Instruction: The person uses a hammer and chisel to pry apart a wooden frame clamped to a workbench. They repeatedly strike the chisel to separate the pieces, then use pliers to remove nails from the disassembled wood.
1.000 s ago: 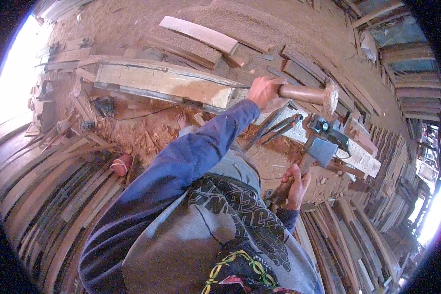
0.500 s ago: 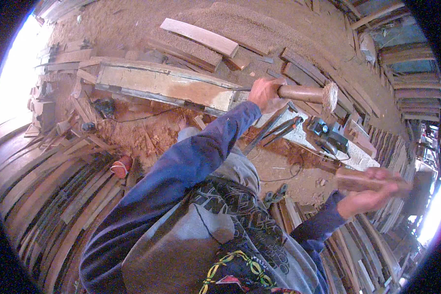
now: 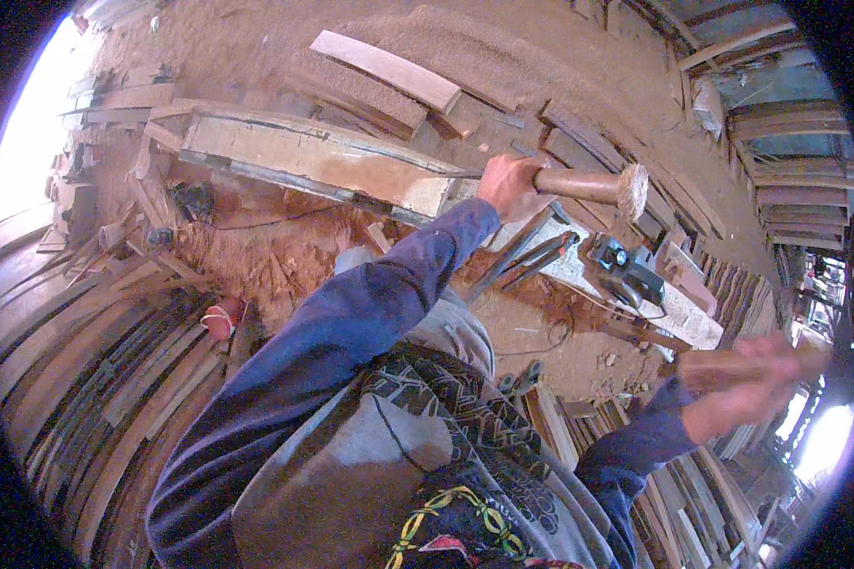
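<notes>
My left hand (image 3: 509,187) is wrapped round a chisel (image 3: 584,184) with a thick wooden handle. The handle's frayed, mushroomed end points right, and the thin blade runs left onto the near end of a long, pale wooden beam (image 3: 304,161). Off to the right, my right hand (image 3: 735,398) grips a wooden mallet (image 3: 716,369), well apart from the chisel. Motion smears this hand and the mallet, and the mallet's far end is lost in blur and dark at the right rim.
Right of the beam, a dark power tool (image 3: 626,267) rests on a whitish board (image 3: 688,327). A pair of long dark-handled tools (image 3: 536,256) leans nearby. Stacked planks (image 3: 114,398) fill the left, near a red container (image 3: 222,318). Loose boards (image 3: 384,71) lie on sawdust beyond the beam.
My right hand has swung farther right and slightly down with the mallet, away from the chisel. My left hand keeps its hold on the chisel; the view has shifted slightly.
</notes>
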